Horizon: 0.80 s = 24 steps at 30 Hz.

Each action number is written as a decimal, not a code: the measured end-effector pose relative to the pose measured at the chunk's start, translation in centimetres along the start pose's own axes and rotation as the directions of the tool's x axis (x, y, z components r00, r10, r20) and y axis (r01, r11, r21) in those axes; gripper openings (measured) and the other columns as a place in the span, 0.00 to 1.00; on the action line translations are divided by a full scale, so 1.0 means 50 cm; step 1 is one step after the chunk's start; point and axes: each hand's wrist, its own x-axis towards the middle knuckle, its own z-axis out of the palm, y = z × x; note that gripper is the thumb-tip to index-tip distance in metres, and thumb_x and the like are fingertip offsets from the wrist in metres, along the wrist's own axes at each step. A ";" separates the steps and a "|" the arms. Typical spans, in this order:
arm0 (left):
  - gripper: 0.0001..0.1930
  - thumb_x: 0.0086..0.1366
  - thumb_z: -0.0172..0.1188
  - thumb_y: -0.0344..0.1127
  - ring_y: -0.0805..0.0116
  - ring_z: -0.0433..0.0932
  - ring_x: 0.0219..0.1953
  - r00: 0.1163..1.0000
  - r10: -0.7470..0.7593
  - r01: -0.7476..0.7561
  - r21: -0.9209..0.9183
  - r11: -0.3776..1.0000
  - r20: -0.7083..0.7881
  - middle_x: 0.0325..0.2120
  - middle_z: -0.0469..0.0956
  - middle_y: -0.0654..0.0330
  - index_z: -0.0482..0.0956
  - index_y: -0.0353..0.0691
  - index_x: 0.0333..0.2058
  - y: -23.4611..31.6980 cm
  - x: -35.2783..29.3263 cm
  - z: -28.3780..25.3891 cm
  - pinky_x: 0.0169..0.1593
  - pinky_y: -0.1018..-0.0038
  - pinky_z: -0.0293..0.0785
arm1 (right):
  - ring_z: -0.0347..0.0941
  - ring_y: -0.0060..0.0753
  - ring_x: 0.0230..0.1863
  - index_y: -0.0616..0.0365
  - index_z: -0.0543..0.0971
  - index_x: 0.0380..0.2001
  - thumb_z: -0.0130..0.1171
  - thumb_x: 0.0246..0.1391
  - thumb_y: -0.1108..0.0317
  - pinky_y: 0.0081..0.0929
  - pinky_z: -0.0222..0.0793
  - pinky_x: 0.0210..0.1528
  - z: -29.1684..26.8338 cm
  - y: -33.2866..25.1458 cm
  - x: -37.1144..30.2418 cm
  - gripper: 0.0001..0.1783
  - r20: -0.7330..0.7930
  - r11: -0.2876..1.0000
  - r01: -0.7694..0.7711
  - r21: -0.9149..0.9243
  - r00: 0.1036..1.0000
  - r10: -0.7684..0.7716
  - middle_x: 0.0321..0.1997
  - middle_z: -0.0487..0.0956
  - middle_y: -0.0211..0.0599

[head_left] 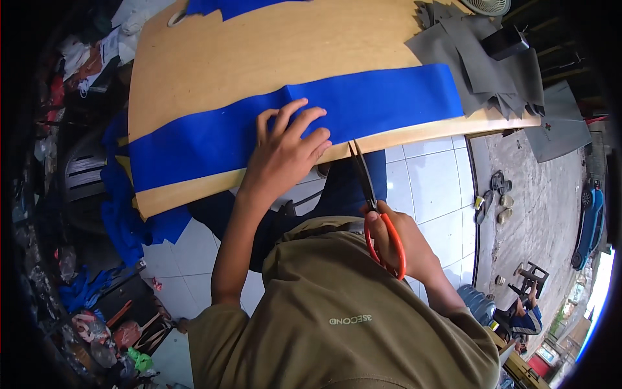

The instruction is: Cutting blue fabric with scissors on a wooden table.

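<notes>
Left hand (285,152): palm down, fingers spread and bent, fingertips on the long blue flat strip of cloth-like sheet (395,97); nothing seen gripped. Right hand (402,240): closed round the orange-red loop handles of a pair of dark-bladed scissors (367,185), blades parted by a narrow gap. Key relation: blade tips against the strip's near edge. From the right hand the strip lies straight ahead, beyond the blades; its long axis runs side to side, the right end angled farther from the body than the left. Blades point ahead and slightly left, so they stand roughly crosswise to that axis. Tips are at the near edge, just right of the left hand; whether they touch the sheet cannot be told. Left hand is the nearer one, resting on the strip; right hand is off it, short of the tan wooden table (311,48). A bare band of tabletop shows between strip and table edge, passing under the blade tips. Ahead and right of the right hand, beyond the strip's right end: a loose pile of grey flat sheet pieces (457,58).
</notes>
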 end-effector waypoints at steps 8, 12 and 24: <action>0.06 0.62 0.67 0.37 0.61 0.72 0.59 0.997 -0.010 0.009 -0.013 1.000 -0.071 0.47 0.79 0.66 0.82 0.43 0.33 -0.003 -0.003 0.004 0.60 0.57 0.62 | 0.72 0.64 0.20 0.64 0.67 0.30 0.48 0.69 0.61 0.51 0.67 0.24 0.026 -0.012 0.010 0.17 -0.059 0.985 0.075 -0.158 0.995 -0.085 0.15 0.71 0.55; 0.06 0.61 0.67 0.37 0.62 0.72 0.59 0.996 0.009 -0.009 -0.004 1.000 -0.085 0.45 0.79 0.66 0.81 0.43 0.32 -0.002 -0.004 0.003 0.60 0.57 0.62 | 0.71 0.62 0.19 0.64 0.67 0.28 0.49 0.69 0.63 0.51 0.66 0.23 0.033 -0.010 0.023 0.16 -0.121 0.988 0.081 -0.130 0.988 -0.097 0.15 0.71 0.53; 0.07 0.58 0.70 0.36 0.64 0.72 0.58 0.990 0.059 -0.057 0.020 0.998 -0.128 0.43 0.78 0.68 0.81 0.45 0.32 0.004 -0.014 0.008 0.62 0.50 0.60 | 0.70 0.60 0.17 0.66 0.67 0.26 0.50 0.67 0.69 0.49 0.63 0.21 0.050 -0.031 0.063 0.15 -0.228 0.974 0.168 -0.149 0.953 -0.200 0.15 0.68 0.52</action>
